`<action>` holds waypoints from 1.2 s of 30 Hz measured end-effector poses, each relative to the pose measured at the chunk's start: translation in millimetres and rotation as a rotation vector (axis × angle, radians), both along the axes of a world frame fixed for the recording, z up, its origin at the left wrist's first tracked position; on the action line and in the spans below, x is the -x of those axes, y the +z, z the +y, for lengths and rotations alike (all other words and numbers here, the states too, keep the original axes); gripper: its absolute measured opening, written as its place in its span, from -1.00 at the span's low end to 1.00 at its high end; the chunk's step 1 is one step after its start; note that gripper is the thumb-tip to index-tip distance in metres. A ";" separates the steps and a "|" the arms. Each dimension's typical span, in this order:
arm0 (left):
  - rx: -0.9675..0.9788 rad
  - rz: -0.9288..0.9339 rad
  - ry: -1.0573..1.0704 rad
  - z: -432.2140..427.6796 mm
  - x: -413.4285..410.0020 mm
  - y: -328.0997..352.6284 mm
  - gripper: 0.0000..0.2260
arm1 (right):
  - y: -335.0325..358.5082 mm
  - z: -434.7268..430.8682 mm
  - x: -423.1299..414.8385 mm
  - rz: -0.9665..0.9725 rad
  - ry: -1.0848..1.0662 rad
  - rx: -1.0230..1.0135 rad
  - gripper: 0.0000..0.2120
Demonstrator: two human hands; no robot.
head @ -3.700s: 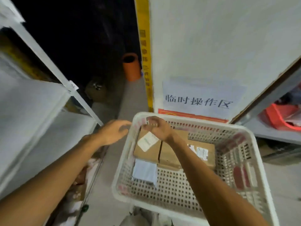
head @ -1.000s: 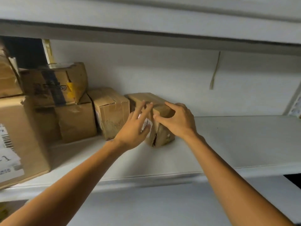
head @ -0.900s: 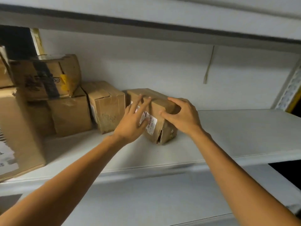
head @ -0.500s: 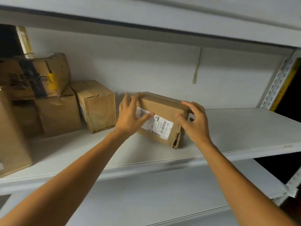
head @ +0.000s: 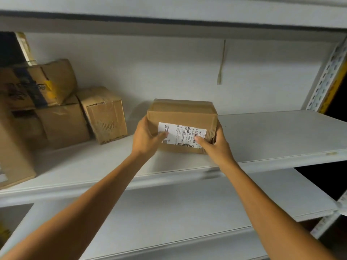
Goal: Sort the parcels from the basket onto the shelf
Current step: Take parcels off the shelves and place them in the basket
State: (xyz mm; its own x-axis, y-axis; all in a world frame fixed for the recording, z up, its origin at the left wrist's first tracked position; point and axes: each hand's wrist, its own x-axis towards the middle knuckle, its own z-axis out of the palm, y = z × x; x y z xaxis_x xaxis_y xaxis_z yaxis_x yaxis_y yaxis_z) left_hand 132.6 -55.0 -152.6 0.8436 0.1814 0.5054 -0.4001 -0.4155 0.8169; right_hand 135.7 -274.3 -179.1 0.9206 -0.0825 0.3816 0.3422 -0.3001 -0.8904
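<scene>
Currently gripping cardboard parcel (head: 181,113) by its two ends, left hand (head: 145,139) and right hand (head: 217,145) equally near; resting on middle shelf (head: 272,136), long axis left-right, label (head: 180,134) outward, apart from stacked boxes (head: 62,121).

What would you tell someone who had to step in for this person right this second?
Left hand: grips the labelled parcel at its left end, thumb on the label.
Right hand: grips its right end.
Parcel: appears to rest on the middle shelf, label facing out, apart from the other cardboard boxes at the left.
Done: this parcel is on the shelf.
Left: let go, then fetch the next one; the basket is out of view, so how many remain is unknown.
</scene>
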 end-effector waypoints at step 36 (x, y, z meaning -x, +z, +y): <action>0.047 0.246 -1.288 -412.5 182.9 -91.5 -0.40 | -65.5 -282.0 390.9 0.028 -1.087 -0.229 -0.40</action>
